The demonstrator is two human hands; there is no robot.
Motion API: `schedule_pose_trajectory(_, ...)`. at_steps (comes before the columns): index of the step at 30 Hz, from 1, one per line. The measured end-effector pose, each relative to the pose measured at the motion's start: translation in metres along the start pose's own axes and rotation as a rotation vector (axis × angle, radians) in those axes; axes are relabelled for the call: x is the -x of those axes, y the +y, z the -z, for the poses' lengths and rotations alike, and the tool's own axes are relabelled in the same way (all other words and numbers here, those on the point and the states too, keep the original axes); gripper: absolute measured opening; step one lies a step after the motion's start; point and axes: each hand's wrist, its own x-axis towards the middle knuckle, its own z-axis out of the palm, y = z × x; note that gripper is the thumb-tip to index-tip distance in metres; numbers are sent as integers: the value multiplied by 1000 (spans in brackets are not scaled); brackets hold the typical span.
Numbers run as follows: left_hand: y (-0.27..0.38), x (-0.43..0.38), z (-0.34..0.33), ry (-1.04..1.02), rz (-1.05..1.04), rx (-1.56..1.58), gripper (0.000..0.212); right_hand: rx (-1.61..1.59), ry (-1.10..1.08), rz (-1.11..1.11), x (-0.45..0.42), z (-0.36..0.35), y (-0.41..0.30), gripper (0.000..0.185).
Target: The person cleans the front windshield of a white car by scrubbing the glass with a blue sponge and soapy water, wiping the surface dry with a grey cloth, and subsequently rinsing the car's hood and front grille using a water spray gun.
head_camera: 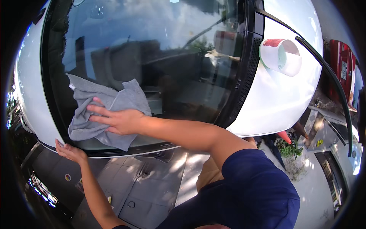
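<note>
A grey microfiber cloth (125,97) lies bunched on the windshield (177,65) of a white car, near the roof end. My right hand (121,118) presses the cloth to the glass with its fingers spread, and folds gather around them. At the lower corner of the windshield, my left hand (71,151) rests against the edge of the white roof (34,86). It holds nothing, and its fingers are partly apart. The glass under the cloth is hidden.
A white plastic tub (266,57) with a red patch stands on the hood (274,106). A wiper (328,65) is raised off the glass and reaches out past the hood. A side mirror (155,157) juts out below the car's edge. Behind stands a red vehicle (340,60).
</note>
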Motion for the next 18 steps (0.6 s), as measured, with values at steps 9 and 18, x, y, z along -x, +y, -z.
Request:
schedule_pose_trajectory(9,19,-10,-3,-2,57,-100,94,818,434,-946,379,91,114,84)
schedule_pose_trajectory(18,-1,-2,11,-2,42,-81,93,124,-226,-507,139,-76,-103,48)
